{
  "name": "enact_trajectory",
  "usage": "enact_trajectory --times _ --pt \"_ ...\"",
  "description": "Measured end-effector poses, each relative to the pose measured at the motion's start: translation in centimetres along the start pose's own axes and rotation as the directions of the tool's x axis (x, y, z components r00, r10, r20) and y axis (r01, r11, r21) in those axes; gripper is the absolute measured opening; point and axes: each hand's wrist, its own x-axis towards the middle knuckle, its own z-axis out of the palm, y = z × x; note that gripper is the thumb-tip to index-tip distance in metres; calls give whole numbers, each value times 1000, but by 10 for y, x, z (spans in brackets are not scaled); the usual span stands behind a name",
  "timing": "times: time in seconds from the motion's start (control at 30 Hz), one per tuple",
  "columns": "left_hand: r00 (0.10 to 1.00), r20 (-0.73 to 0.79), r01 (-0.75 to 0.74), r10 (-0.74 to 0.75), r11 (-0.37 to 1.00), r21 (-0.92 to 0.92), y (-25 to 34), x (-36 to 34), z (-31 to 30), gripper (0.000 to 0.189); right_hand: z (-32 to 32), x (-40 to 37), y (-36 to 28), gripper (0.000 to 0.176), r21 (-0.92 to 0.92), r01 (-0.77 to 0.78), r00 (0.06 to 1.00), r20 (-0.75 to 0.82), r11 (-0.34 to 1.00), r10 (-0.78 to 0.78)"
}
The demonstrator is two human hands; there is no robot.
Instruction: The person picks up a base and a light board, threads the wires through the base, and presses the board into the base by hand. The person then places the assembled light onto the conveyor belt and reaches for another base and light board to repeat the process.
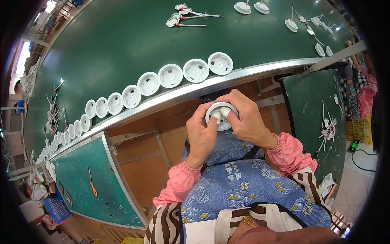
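Over my lap, a white round plastic housing (224, 126) with a raised rim is gripped between both hands, its hollow side facing me. My left hand (200, 136) holds the left edge, and my right hand (248, 120) wraps the right edge. Both thumbs, covered in white wrapping, press down inside the housing; what lies under them is hidden. Beyond my hands, a long row of similar white housings (170, 75) stands along the front edge of the green table (118, 53), hollow sides up.
Wired white parts (191, 20) lie at the table's far side, with white discs (243, 7) on stems nearby. Orange-handled scissors (92, 183) rest on the left board. More wired pieces (328, 129) lie on the right board. A co-worker's sleeve (367, 91) shows at far right.
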Motion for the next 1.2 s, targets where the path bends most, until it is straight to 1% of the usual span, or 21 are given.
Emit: enact_trajectory --times 0.1,0.2,0.27,0.33,0.37,0.4,0.43,0.5,0.53,0.6,0.63,0.7,0.8,0.83,0.9,0.93,0.97,1.07,1.1,1.17,1.2 --pt "999 38 10 -9 1000 -7 -3 7 -2 26 5 -2 8 27 60 -54 998 -30 997 55" --pt "995 70 -90 76 966 241 -2 11 -3 30 9 -4 13 25 219 -185 977 -62 958 203" --pt "950 23 -287 313 839 463 0 11 2 36 15 -5 16 24 337 -193 962 -120 921 245" --pt "938 -41 -294 345 851 434 -1 7 8 40 17 -5 15 22 418 -185 950 -155 889 271" --pt "965 -90 -212 247 934 288 -2 2 11 41 18 -6 14 22 441 -182 948 -160 879 277" --pt "983 -126 -121 137 984 131 -2 -2 13 42 20 -7 12 22 465 -180 945 -162 867 284" --pt "992 -119 -49 48 999 -4 7 -5 17 39 22 -9 12 22 480 -172 947 -159 860 278" --pt "989 -135 -60 63 998 25 4 -7 15 37 25 -9 13 23 509 -149 953 -156 848 261" --pt "988 -139 -66 71 997 39 4 -7 14 37 22 -9 12 22 442 -149 965 -130 885 227" --pt "985 -101 -126 137 986 105 3 -8 12 35 11 -8 7 21 295 -143 982 -78 945 173" --pt "983 -78 -156 168 978 135 4 -8 10 34 9 -8 5 20 301 -156 982 -58 941 182" --pt "994 -49 -93 98 991 97 11 -10 9 32 6 -9 3 17 313 -185 980 -14 931 200" --pt "1000 16 6 -7 1000 30 2 -4 0 31 17 -14 1 14 283 -153 966 -157 947 203" --pt "999 47 22 -22 1000 8 -2 4 -2 30 21 -17 6 13 319 -183 961 -141 930 237" --pt "996 85 37 -38 999 8 -2 11 -5 30 28 -19 17 13 388 -237 949 -106 891 298" --pt "993 101 57 -58 998 10 -2 11 -6 31 28 -19 19 13 414 -223 948 -119 883 296" --pt "993 112 19 -31 995 100 -2 12 -7 33 29 -19 18 13 441 -212 946 -132 872 297" --pt "998 55 -49 44 994 97 4 12 0 36 33 -19 16 11 483 -190 926 -202 855 320" --pt "999 32 -23 20 994 108 8 11 1 35 33 -18 16 11 489 -182 916 -231 853 327" --pt "999 -22 31 -29 992 124 15 5 4 33 35 -18 17 11 499 -170 915 -240 850 324" --pt "999 -36 -23 30 984 175 12 5 4 33 36 -18 17 11 505 -163 917 -240 848 319"
